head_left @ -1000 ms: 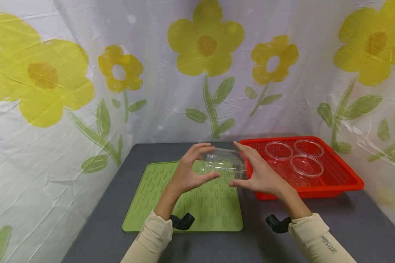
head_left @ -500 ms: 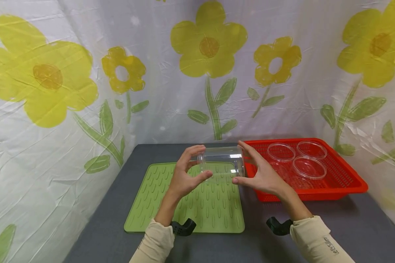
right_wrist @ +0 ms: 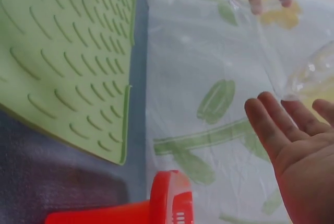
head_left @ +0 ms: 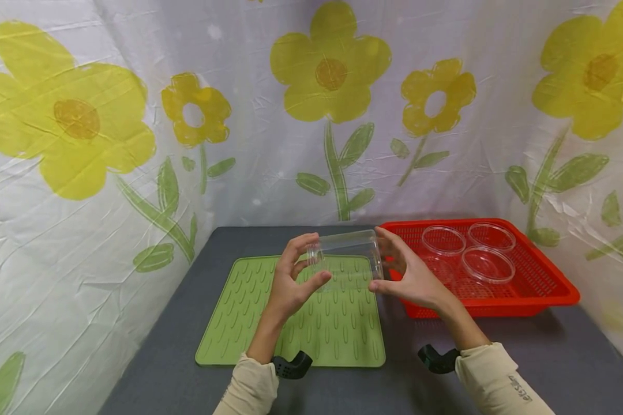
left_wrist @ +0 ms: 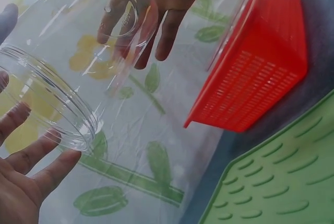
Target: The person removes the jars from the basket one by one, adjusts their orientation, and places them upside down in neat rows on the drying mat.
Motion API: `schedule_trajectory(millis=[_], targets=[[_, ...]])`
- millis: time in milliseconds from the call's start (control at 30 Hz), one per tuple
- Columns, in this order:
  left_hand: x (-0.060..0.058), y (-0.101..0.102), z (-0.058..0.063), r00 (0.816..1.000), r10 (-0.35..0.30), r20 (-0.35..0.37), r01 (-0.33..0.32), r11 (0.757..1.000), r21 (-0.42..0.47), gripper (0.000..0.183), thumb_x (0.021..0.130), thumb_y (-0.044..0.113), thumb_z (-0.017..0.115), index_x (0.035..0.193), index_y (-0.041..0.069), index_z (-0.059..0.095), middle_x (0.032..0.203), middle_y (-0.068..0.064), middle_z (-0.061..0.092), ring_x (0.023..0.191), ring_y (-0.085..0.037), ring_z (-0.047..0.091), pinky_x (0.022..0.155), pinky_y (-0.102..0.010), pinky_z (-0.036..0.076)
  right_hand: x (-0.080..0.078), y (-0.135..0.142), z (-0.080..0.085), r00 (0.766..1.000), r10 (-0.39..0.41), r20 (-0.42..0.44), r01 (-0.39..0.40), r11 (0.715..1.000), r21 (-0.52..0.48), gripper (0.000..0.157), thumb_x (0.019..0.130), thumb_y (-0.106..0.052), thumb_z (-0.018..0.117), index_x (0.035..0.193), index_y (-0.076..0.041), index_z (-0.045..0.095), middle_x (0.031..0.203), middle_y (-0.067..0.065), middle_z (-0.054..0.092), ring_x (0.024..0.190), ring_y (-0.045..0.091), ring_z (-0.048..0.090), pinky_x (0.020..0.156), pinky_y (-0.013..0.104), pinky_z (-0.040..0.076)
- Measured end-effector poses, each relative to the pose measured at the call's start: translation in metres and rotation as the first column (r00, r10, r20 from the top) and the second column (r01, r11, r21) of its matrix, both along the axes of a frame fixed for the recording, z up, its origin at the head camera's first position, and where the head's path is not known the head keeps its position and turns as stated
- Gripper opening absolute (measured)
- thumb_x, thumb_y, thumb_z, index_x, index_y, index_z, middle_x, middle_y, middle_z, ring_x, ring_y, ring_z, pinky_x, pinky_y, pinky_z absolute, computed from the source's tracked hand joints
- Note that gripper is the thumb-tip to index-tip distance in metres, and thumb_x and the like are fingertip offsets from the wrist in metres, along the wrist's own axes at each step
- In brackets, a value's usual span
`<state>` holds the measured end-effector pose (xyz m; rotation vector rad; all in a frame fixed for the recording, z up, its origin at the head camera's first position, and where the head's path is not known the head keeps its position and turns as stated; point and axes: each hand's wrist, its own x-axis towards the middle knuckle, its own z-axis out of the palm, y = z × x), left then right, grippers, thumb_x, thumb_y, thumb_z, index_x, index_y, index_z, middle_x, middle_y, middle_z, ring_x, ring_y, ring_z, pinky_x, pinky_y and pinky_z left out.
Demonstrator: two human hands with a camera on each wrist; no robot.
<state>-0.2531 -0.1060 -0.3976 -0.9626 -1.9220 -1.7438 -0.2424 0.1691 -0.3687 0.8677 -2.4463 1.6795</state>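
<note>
Gleaming, clear, ridge-necked jar (head_left: pixel 345 256)

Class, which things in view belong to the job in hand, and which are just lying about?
In the job:
clear jar, held sideways between left grip and right grip

Apparently lying about:
green mat
red basket
three clear round-rimmed pieces inside it

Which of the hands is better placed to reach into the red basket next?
Right, probably: the right hand holds the clear jar by its base end, nearer the red basket. The left hand grips the threaded end, farther away, so it could likely support the jar.
</note>
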Motion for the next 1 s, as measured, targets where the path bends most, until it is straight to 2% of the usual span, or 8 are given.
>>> schedule_trajectory(millis=[200,333,467,567,667,800,900,1000], targets=[[0.002,0.002,-0.003,1.000,-0.013,0.021,0.012,0.999,0.037,0.069,0.092,0.037,0.077,0.148,0.010,0.048,0.152,-0.010,0.046,0.138,-0.028,0.052,0.106,-0.062,0.048,0.001,-0.005,0.000,1.000,0.019,0.022,-0.018,0.999,-0.049,0.092,0.087,-0.016,0.081,0.161,-0.020,0.026,0.157,0.008,0.042,0.137,0.041,0.052,0.108,0.036,0.050],[0.001,0.003,-0.005,0.999,-0.025,0.029,0.023,0.999,0.049,0.070,0.092,0.038,0.077,0.148,0.008,0.047,0.151,-0.011,0.047,0.137,-0.035,0.051,0.106,-0.061,0.049,0.001,-0.007,-0.001,1.000,0.013,0.011,-0.012,0.998,-0.056,0.088,0.088,-0.015,0.080,0.159,-0.022,0.029,0.153,0.008,0.044,0.133,0.041,0.055,0.107,0.042,0.052],[-0.002,0.004,-0.007,0.999,-0.030,0.045,0.028,0.999,0.042,0.074,0.092,0.041,0.077,0.149,0.006,0.045,0.152,-0.010,0.045,0.137,-0.038,0.050,0.107,-0.058,0.050,0.001,-0.008,0.000,1.000,-0.012,0.015,0.012,0.999,-0.044,0.085,0.090,-0.017,0.078,0.159,-0.023,0.029,0.153,0.009,0.044,0.132,0.034,0.057,0.107,0.040,0.051],[-0.003,0.004,-0.007,0.997,-0.026,0.068,0.025,0.999,0.021,0.074,0.092,0.040,0.076,0.150,0.006,0.044,0.154,-0.010,0.043,0.139,-0.038,0.049,0.110,-0.062,0.046,0.000,-0.008,0.001,0.999,-0.035,0.027,0.035,0.999,-0.030,0.084,0.090,-0.019,0.078,0.159,-0.024,0.029,0.154,0.010,0.043,0.132,0.032,0.056,0.108,0.044,0.050],[-0.004,0.003,-0.007,0.996,0.008,0.089,-0.005,1.000,-0.027,0.070,0.092,0.034,0.077,0.151,0.014,0.045,0.155,-0.008,0.043,0.142,-0.035,0.046,0.113,-0.067,0.039,-0.002,-0.008,0.001,0.998,-0.052,0.032,0.053,0.998,-0.020,0.084,0.090,-0.021,0.078,0.159,-0.024,0.029,0.155,0.010,0.042,0.132,0.034,0.056,0.108,0.057,0.047],[-0.005,0.001,-0.005,0.995,0.081,0.063,-0.072,0.989,-0.130,0.070,0.091,0.030,0.079,0.152,0.026,0.045,0.157,-0.004,0.043,0.147,-0.029,0.041,0.118,-0.066,0.032,-0.004,-0.009,0.000,0.997,-0.071,0.032,0.071,0.997,-0.006,0.085,0.089,-0.021,0.080,0.158,-0.026,0.030,0.155,0.009,0.042,0.132,0.035,0.055,0.106,0.056,0.048],[-0.007,0.001,-0.002,0.991,0.135,0.009,-0.129,0.967,-0.221,0.078,0.087,0.031,0.082,0.154,0.031,0.043,0.161,0.001,0.039,0.150,-0.026,0.036,0.119,-0.064,0.032,-0.007,-0.010,-0.001,0.995,-0.093,0.032,0.093,0.996,0.016,0.087,0.088,-0.023,0.081,0.158,-0.026,0.030,0.155,0.008,0.042,0.130,0.035,0.055,0.104,0.053,0.049],[-0.010,0.002,0.003,0.983,0.179,-0.051,-0.186,0.928,-0.323,0.087,0.082,0.033,0.087,0.155,0.035,0.040,0.164,0.006,0.034,0.153,-0.023,0.031,0.117,-0.064,0.035,-0.009,-0.012,-0.001,0.990,-0.137,0.016,0.135,0.988,0.070,0.090,0.086,-0.028,0.083,0.159,-0.026,0.030,0.155,0.008,0.042,0.126,0.034,0.054,0.099,0.050,0.050]])
